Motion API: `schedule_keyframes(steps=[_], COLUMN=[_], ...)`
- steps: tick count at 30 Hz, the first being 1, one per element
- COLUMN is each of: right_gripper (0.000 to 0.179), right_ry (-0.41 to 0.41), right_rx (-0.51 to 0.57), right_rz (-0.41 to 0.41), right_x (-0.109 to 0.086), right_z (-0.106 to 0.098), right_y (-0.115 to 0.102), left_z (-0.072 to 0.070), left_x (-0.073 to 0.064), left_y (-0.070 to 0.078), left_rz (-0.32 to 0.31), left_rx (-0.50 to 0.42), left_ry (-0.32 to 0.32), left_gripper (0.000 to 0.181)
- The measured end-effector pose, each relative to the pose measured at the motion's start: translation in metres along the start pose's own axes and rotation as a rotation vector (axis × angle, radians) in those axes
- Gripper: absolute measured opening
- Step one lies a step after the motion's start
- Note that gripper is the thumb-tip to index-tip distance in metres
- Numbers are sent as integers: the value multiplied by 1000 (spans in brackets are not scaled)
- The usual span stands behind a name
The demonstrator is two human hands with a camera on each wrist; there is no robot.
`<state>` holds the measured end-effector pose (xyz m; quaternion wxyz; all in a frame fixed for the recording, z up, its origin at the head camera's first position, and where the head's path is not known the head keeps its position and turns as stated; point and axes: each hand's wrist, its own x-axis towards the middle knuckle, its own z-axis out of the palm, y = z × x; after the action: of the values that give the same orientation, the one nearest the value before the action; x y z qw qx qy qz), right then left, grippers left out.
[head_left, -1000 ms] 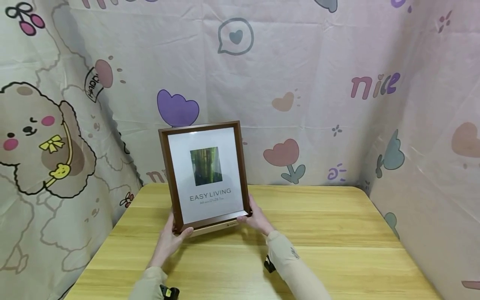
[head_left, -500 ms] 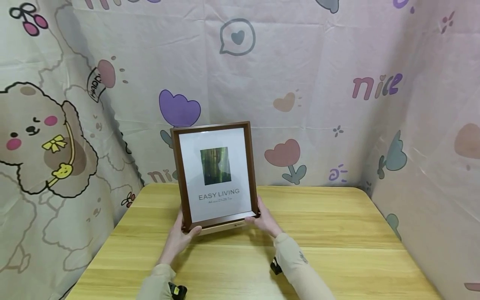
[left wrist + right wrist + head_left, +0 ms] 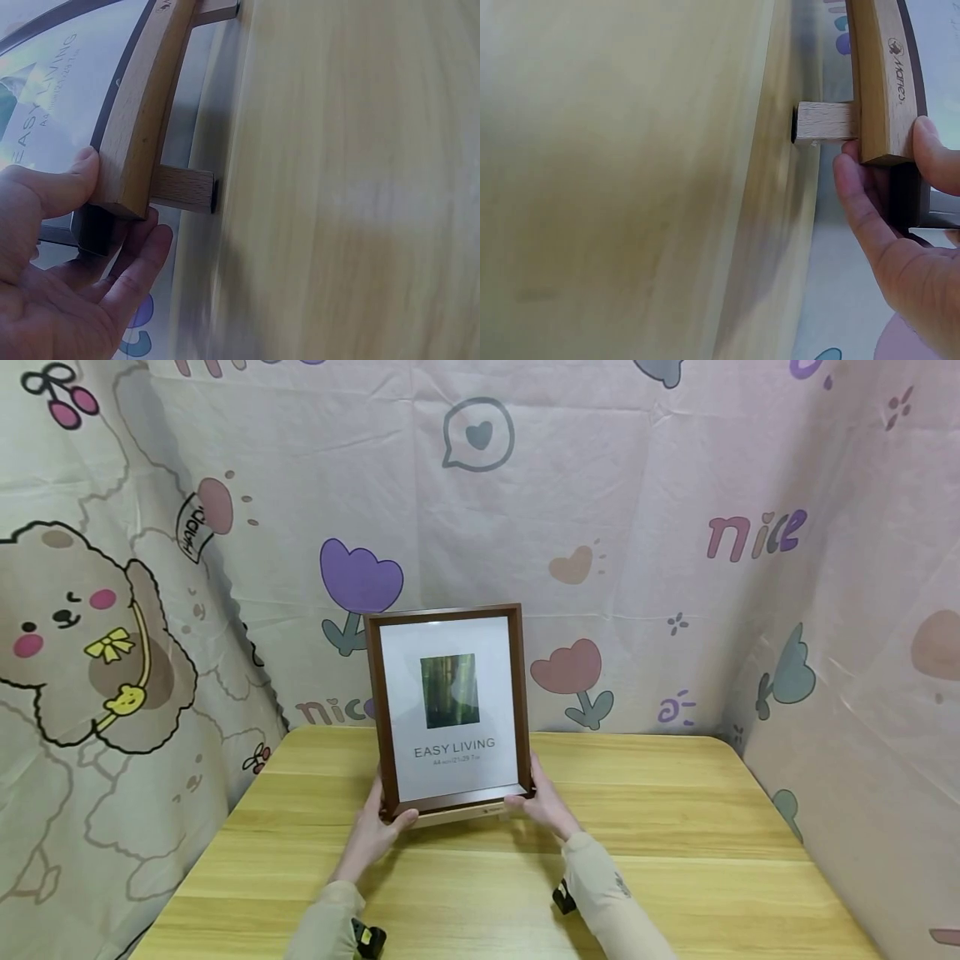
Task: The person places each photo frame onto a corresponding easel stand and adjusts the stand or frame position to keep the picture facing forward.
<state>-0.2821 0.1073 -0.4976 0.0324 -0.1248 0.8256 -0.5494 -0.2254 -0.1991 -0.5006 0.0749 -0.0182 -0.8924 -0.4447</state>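
A brown wooden picture frame point(image 3: 450, 706) with a white sheet, a small green forest picture and the words EASY LIVING stands upright, tilted slightly to the left. Its bottom edge sits on the pale wooden ledge point(image 3: 459, 815) of a stand. At the lower left corner my left hand point(image 3: 372, 833) grips frame and ledge, thumb in front, fingers behind and below. My right hand point(image 3: 546, 802) holds the lower right corner the same way. Short wooden feet, one foot point(image 3: 184, 187) in the left wrist view and another foot point(image 3: 825, 121) in the right, jut from under the ledge, close over the table.
The wood-grain table point(image 3: 660, 827) spreads around the stand, its back edge close to a printed cloth backdrop point(image 3: 637, 527). More cloth hangs along the left and right sides. A dark wrist camera point(image 3: 369, 938) sits at the left sleeve.
Both hands have carried the picture frame and its stand to the right along the table. The frame's lean to the left has lessened a little. The grip stays the same.
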Motion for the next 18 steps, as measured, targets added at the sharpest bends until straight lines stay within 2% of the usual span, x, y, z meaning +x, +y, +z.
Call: schedule_keyframes(steps=[10, 18], right_gripper=[104, 103], right_ry=[29, 53], right_rx=[6, -18], right_rz=[9, 1], right_x=[-6, -12], right_z=[-8, -14], right_y=[6, 5], left_z=[11, 17], left_x=[5, 8], left_y=[3, 7], left_rz=[18, 11], left_rx=[-57, -58], left_ry=[-10, -31], left_gripper=[103, 102])
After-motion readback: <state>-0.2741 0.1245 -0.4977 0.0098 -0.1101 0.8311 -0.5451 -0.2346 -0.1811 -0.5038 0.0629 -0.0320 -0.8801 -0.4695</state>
